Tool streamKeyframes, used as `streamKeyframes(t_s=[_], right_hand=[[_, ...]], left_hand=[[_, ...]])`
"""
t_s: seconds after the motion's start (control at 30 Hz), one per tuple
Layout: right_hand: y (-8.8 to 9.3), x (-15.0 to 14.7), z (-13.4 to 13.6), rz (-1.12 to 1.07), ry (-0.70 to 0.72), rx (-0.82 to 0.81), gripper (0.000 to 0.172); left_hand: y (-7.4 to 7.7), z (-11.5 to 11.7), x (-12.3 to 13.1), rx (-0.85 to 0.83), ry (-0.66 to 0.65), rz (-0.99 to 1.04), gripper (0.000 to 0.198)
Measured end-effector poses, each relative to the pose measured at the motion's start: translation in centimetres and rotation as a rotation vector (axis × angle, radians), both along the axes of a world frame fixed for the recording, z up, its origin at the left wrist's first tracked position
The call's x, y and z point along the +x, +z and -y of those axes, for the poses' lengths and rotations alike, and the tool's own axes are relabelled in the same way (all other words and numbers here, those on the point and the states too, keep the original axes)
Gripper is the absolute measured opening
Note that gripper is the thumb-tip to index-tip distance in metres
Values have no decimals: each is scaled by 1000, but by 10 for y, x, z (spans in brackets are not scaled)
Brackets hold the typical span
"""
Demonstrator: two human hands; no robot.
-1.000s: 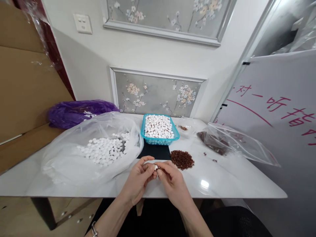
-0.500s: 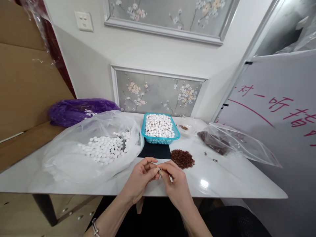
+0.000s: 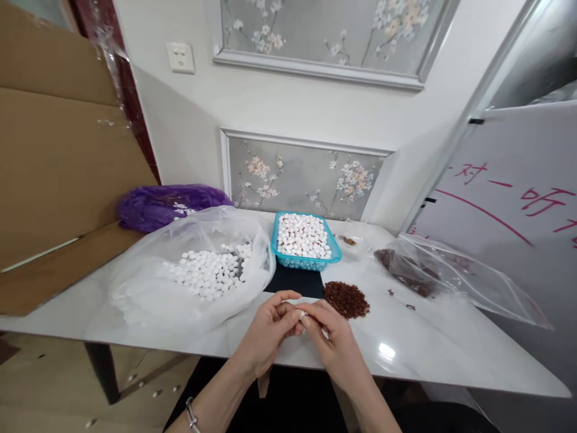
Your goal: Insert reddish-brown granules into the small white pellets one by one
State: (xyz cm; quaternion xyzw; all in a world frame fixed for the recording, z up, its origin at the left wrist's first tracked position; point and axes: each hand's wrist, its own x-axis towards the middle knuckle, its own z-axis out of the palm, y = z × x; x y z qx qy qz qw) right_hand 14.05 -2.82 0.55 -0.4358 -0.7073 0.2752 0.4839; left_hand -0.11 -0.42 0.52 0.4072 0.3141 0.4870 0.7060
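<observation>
My left hand point(image 3: 269, 332) and my right hand point(image 3: 334, 343) meet over the near edge of the white table point(image 3: 419, 349). Together their fingertips pinch one small white round piece point(image 3: 301, 314). Just beyond the right hand lies a pile of small dark red bits point(image 3: 346, 299). A clear plastic bag point(image 3: 148, 288) spread open at the left holds many white round pieces point(image 3: 210, 270). Behind the hands a turquoise basket point(image 3: 306, 262) is heaped with the same white pieces.
A purple bag point(image 3: 166, 204) lies at the back left against cardboard boxes point(image 3: 58, 168). A clear zip bag point(image 3: 451, 276) with dark red material lies at the right. A black mat point(image 3: 293, 281) sits under the basket. A white board with red writing point(image 3: 509, 198) leans at right.
The view has swung a little to the left, so everything sits further right in the picture. Both hands stay joined on the white piece, fingers working slightly.
</observation>
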Motion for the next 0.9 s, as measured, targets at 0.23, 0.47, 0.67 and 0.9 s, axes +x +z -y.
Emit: streamKeyframes(t_s=[0.23,0.47,0.67,0.9], right_hand=[[18,16,-54,20,-274,23,26],[27,39,-125,75,-455,-58,39],[16,59,-87,61,-420,-132,31],[-4,91,-34,63,-504,-112,35]], left_hand=[[-4,4,3,19,73,35,29],[-3,8,-1,164,108,-152,26],[47,-12,-55,576,366,-735,18],[52,-56,-112,633,213,-1553,31]])
